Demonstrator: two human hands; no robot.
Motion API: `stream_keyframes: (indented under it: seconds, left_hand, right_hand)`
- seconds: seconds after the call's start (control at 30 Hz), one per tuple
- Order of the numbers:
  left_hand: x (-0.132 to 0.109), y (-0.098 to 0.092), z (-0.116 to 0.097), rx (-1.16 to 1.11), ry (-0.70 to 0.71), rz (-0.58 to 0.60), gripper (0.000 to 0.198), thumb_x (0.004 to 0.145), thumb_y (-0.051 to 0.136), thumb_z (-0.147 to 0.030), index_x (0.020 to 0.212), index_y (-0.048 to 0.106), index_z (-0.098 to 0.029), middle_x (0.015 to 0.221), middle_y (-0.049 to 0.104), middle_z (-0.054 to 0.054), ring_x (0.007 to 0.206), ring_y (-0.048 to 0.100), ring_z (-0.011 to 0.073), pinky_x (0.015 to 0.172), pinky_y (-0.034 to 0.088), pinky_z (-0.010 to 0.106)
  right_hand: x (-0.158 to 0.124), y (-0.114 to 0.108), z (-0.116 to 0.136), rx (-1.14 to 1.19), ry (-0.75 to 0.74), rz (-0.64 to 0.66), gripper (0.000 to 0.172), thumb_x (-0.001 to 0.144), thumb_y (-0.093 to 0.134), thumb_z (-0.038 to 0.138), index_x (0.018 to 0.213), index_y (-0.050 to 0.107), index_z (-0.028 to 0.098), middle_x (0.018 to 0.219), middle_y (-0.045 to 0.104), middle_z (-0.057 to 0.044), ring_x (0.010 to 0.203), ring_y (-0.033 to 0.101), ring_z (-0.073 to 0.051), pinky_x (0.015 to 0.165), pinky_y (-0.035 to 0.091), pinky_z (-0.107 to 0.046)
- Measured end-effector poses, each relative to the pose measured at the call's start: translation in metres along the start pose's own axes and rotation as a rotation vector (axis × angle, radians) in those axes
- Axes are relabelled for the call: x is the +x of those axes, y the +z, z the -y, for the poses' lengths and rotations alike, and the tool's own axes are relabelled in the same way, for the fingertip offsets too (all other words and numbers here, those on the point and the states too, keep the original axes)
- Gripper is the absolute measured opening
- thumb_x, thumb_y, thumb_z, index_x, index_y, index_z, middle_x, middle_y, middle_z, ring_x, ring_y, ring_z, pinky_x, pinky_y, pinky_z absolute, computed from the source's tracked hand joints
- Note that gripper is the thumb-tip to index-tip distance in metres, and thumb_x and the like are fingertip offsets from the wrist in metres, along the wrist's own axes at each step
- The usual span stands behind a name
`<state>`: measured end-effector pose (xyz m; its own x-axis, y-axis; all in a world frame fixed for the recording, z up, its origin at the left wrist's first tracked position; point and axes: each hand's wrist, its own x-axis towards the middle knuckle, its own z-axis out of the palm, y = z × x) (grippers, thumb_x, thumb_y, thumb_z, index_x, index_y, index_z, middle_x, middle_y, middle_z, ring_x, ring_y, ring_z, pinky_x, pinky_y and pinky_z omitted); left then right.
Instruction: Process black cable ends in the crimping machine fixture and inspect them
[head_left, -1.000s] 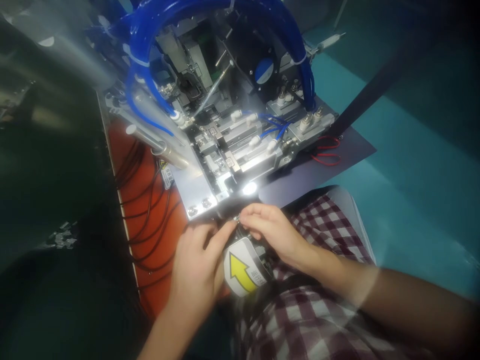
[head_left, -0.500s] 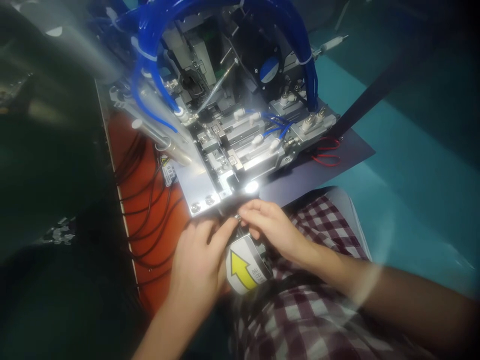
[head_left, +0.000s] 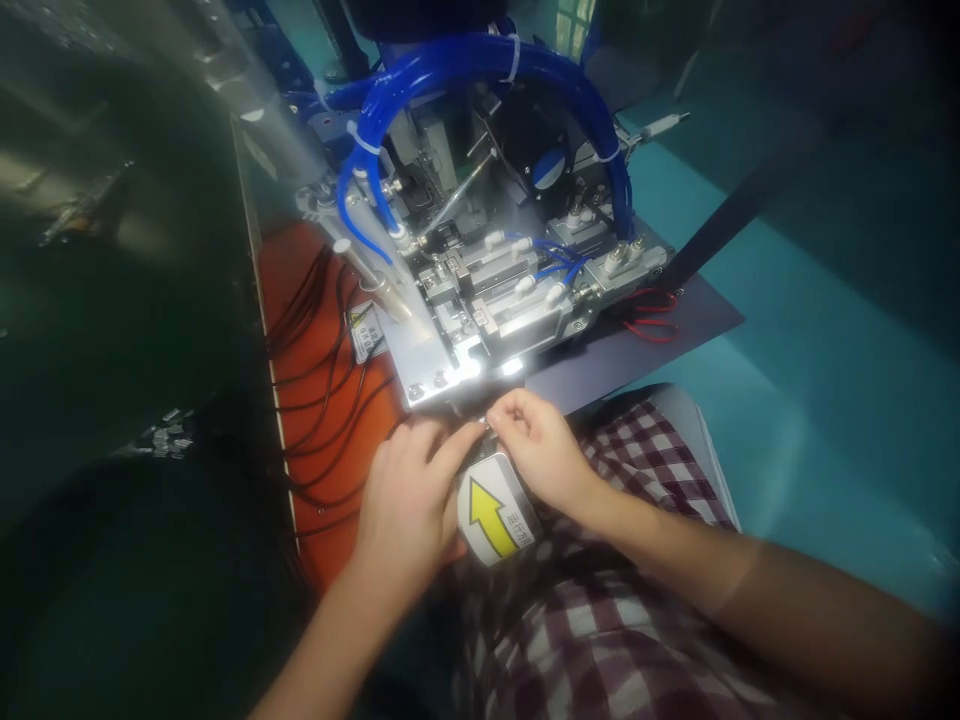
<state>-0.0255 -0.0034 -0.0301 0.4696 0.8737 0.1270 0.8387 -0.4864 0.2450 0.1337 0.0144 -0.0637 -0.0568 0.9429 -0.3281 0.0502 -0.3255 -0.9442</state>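
Note:
My left hand and my right hand meet just below the front edge of a small metal machine. Both pinch a tiny shiny metal part between fingertips; it is too small to name. Under the hands sits a white label with a yellow arrow. The left hand rests over an orange base plate. Bright light glares off the machine's front edge right above the fingertips.
Thick blue hoses arch over the machine. Black cables cross the orange plate. Red wires lie on a dark sheet at the right. Small metal parts lie in the dark at the left. My checked shirt fills the bottom.
The view has tilted, so the machine sits lower and smaller in frame. Both hands stay pinched together at the machine's front edge, shifted slightly up and right.

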Motion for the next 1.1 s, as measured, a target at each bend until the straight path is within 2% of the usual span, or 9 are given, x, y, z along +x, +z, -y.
stream_keyframes:
  seconds: [0.17, 0.33, 0.5, 0.77, 0.9, 1.0, 1.1]
  left_hand:
    - [0.001, -0.002, -0.002, -0.006, -0.043, 0.020, 0.039, 0.088, 0.037, -0.011, 0.117, 0.061, -0.020, 0.089, 0.056, 0.007, 0.082, 0.051, 0.0206, 0.068, 0.045, 0.033]
    - [-0.010, -0.002, 0.010, -0.226, -0.014, -0.092, 0.036, 0.091, 0.039, -0.009, 0.121, 0.055, -0.022, 0.105, 0.059, 0.007, 0.098, 0.055, 0.0185, 0.084, 0.048, 0.033]
    - [-0.010, 0.004, 0.015, -0.211, 0.009, -0.135, 0.030, 0.091, 0.042, -0.009, 0.112, 0.060, -0.021, 0.101, 0.059, 0.006, 0.094, 0.055, 0.0180, 0.080, 0.050, 0.032]
    - [-0.008, 0.005, 0.017, -0.123, 0.104, -0.132, 0.033, 0.091, 0.041, -0.009, 0.116, 0.061, -0.018, 0.098, 0.057, 0.007, 0.089, 0.054, 0.0178, 0.077, 0.048, 0.030]
    - [-0.006, 0.005, 0.015, -0.081, 0.067, -0.068, 0.034, 0.092, 0.039, -0.010, 0.117, 0.060, -0.019, 0.100, 0.059, 0.008, 0.090, 0.054, 0.0193, 0.076, 0.048, 0.033]
    - [-0.007, 0.006, 0.017, -0.112, 0.057, -0.099, 0.033, 0.092, 0.039, -0.010, 0.115, 0.061, -0.020, 0.098, 0.058, 0.008, 0.092, 0.054, 0.0198, 0.077, 0.048, 0.034]
    - [-0.014, 0.007, 0.022, -0.197, 0.041, -0.141, 0.031, 0.091, 0.043, -0.009, 0.115, 0.060, -0.020, 0.100, 0.059, 0.007, 0.094, 0.055, 0.0180, 0.081, 0.049, 0.032]
  right_hand:
    - [0.001, -0.003, 0.007, 0.109, 0.091, 0.066, 0.022, 0.084, 0.055, 0.035, 0.069, 0.049, 0.020, 0.054, 0.046, 0.006, 0.049, 0.045, -0.010, 0.051, 0.037, -0.025]
    - [0.004, -0.011, 0.014, 0.177, 0.108, 0.177, 0.024, 0.079, 0.062, 0.037, 0.068, 0.053, 0.017, 0.053, 0.051, 0.006, 0.049, 0.047, -0.009, 0.053, 0.037, -0.024]
    - [0.005, -0.008, 0.011, 0.221, 0.143, 0.145, 0.026, 0.079, 0.061, 0.037, 0.065, 0.052, 0.017, 0.051, 0.051, 0.006, 0.048, 0.046, -0.009, 0.053, 0.037, -0.024]
    - [0.004, -0.007, 0.006, 0.061, 0.053, 0.108, 0.025, 0.085, 0.056, 0.036, 0.068, 0.050, 0.019, 0.055, 0.055, 0.004, 0.051, 0.048, -0.011, 0.054, 0.037, -0.026]
    - [0.006, -0.010, 0.012, 0.118, 0.147, 0.171, 0.024, 0.086, 0.056, 0.032, 0.068, 0.051, 0.017, 0.052, 0.052, 0.005, 0.048, 0.045, -0.009, 0.054, 0.035, -0.025]
    - [0.006, -0.011, 0.016, 0.146, 0.194, 0.192, 0.023, 0.087, 0.056, 0.030, 0.068, 0.051, 0.017, 0.051, 0.051, 0.007, 0.048, 0.044, -0.008, 0.054, 0.035, -0.023]
    - [0.005, -0.012, 0.016, 0.124, 0.168, 0.186, 0.022, 0.087, 0.056, 0.029, 0.069, 0.051, 0.017, 0.052, 0.052, 0.006, 0.050, 0.046, -0.008, 0.056, 0.036, -0.023]
